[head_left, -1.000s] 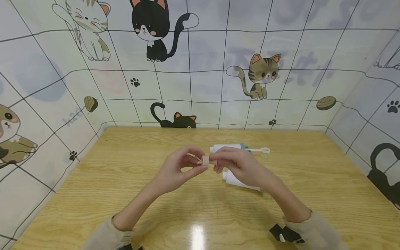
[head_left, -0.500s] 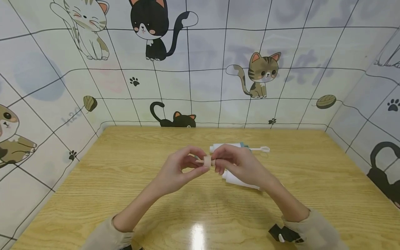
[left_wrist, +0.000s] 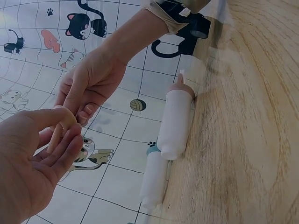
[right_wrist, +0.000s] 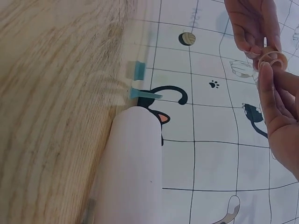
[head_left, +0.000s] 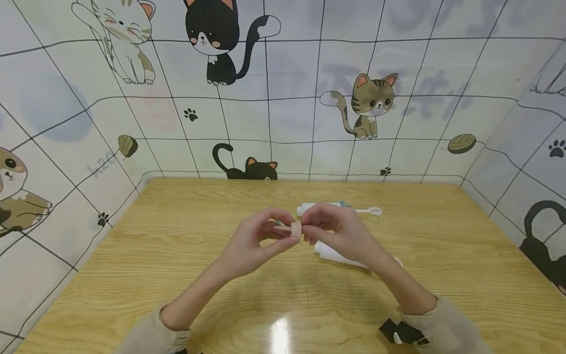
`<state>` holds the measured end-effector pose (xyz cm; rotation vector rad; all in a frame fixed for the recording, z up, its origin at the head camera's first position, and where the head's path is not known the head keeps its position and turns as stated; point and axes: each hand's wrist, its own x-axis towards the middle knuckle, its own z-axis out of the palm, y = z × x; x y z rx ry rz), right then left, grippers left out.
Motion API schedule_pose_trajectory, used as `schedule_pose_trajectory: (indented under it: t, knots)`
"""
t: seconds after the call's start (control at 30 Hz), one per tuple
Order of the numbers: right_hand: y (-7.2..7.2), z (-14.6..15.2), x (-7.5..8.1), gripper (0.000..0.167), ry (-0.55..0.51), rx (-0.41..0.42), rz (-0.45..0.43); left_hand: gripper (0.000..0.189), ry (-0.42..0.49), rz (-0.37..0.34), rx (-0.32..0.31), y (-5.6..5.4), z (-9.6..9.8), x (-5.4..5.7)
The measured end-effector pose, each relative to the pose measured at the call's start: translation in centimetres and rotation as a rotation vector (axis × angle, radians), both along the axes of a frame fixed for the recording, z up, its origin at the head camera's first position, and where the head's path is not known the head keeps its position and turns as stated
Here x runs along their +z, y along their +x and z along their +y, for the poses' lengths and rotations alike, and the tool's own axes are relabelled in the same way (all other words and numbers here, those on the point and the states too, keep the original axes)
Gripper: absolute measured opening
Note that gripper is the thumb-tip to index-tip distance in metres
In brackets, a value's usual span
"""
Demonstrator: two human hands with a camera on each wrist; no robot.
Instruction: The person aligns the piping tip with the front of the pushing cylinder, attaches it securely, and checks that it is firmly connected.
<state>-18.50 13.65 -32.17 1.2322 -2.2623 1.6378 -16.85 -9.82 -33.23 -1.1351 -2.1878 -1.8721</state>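
Note:
My left hand [head_left: 249,246] pinches a small beige cap-like ring [head_left: 296,229] with a thin spout [head_left: 282,228] pointing left. From the right, my right hand [head_left: 338,231] meets it, thumb and fingers pinching the ring's right side. The right wrist view shows a smaller round rim inside the beige ring [right_wrist: 273,57], close to the right fingertips. Below and behind the right hand lies a white bottle [head_left: 338,255], partly hidden; its top is brownish in the left wrist view. Both hands are above the table.
A second white bottle [head_left: 316,208] with a teal top lies farther back, beside a white looped wand [head_left: 369,211]. Small teal pieces [right_wrist: 145,94] lie on the wooden table [head_left: 199,206]. Cat-printed walls [head_left: 292,118] enclose the table's back and sides.
The beige ring has shifted slightly right in my left fingers. A second beige piece, visible earlier at my right fingertips, now shows no separate part in the head view.

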Motion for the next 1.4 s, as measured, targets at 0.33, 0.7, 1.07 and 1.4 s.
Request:
schedule_pose_trajectory:
  t: [0.33, 0.7, 1.07, 1.4]
  knots:
    - [0.24, -0.21, -0.35, 0.015, -0.057, 0.002, -0.032, 0.029, 0.019, 0.022, -0.003, 0.1, 0.02, -0.25]
    - [0.24, -0.29, -0.53, 0.016, -0.04, -0.01, 0.0, 0.03, 0.059, 0.025, -0.009, 0.19, 0.1, -0.31]
    - [0.43, -0.66, -0.67, 0.016, -0.068, -0.042, 0.015, 0.032, 0.081, 0.0, -0.004, 0.3, 0.07, -0.38]
    - [0.42, -0.71, -0.71, 0.016, -0.071, -0.064, 0.017, 0.032, 0.111, -0.006, -0.031, 0.38, 0.26, -0.44]
